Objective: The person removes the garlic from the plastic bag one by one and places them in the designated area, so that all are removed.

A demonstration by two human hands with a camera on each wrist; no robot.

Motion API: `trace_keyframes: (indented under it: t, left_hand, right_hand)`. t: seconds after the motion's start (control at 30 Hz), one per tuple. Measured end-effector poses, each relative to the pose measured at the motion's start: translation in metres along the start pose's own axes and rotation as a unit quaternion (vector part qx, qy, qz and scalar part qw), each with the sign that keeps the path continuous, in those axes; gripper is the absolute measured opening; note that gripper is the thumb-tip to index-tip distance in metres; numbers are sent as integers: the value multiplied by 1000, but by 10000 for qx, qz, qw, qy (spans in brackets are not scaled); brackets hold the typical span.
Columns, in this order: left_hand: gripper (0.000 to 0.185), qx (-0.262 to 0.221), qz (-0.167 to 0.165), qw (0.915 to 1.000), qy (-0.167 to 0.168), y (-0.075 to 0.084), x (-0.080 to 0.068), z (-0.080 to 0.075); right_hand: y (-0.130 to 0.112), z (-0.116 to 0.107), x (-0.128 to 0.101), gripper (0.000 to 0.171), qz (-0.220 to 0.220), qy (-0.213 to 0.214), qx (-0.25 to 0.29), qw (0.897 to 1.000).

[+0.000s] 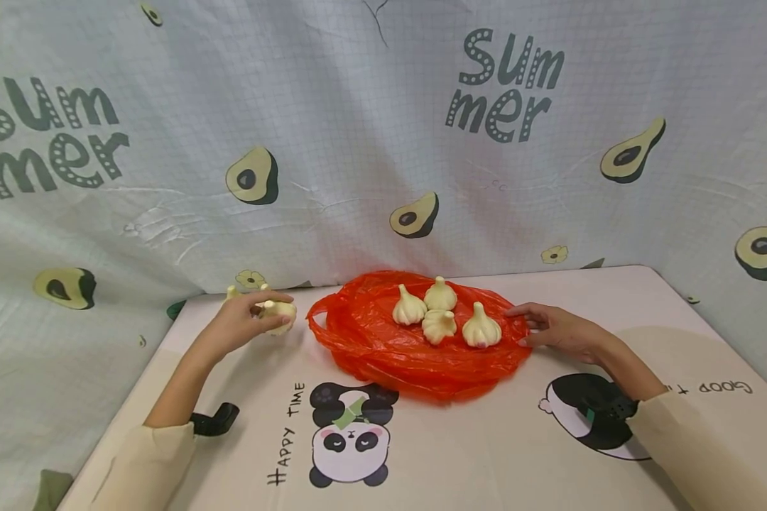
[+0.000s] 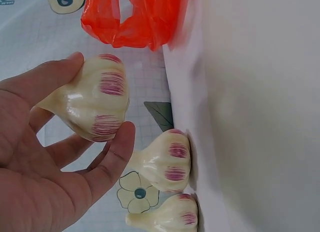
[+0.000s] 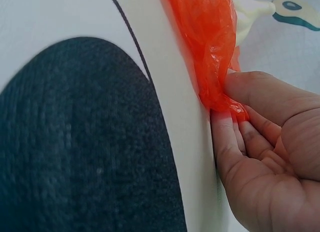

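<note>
Fingers (image 3: 240, 91) pinch bag (image 1: 383, 348) edge; left hand (image 1: 239, 323) grips garlic (image 1: 280, 312).

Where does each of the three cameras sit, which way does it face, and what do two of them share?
Head: looks forward and down at the table; both forearms, left hand and right hand show.
Left wrist: looks past the left hand gripping a garlic; two more garlics beyond.
Right wrist: looks along the table at the right hand pinching the bag.
Shared: the bag shows in all three.

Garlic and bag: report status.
Left hand grips one garlic bulb. Right hand pinches orange bag edge. Four bulbs on bag. Nothing blocking.
</note>
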State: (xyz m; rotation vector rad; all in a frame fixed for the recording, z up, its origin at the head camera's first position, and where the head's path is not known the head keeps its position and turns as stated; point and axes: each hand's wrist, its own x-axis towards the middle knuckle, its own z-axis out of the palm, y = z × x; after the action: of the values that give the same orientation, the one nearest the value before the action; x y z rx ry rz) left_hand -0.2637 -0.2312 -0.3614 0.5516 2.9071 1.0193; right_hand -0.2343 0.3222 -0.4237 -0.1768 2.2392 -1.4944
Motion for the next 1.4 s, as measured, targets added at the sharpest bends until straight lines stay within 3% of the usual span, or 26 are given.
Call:
trace_keyframes:
  t: [0.57,0.77,1.4]
  left_hand:
    - [37,-325,-8,9994,-131,1,7,-1]
    - [37,-398,-165,9989,-160,1,8,-2]
    - [33,-276,-31,9991,-325,4,17,-9]
  right_hand:
    - [1,-1,0,61,-9,-61,56,10000]
    - [0,-1,0,62,10,-47,30,10000]
    - [-4,-3,-2,61,22,-83,-57,9999]
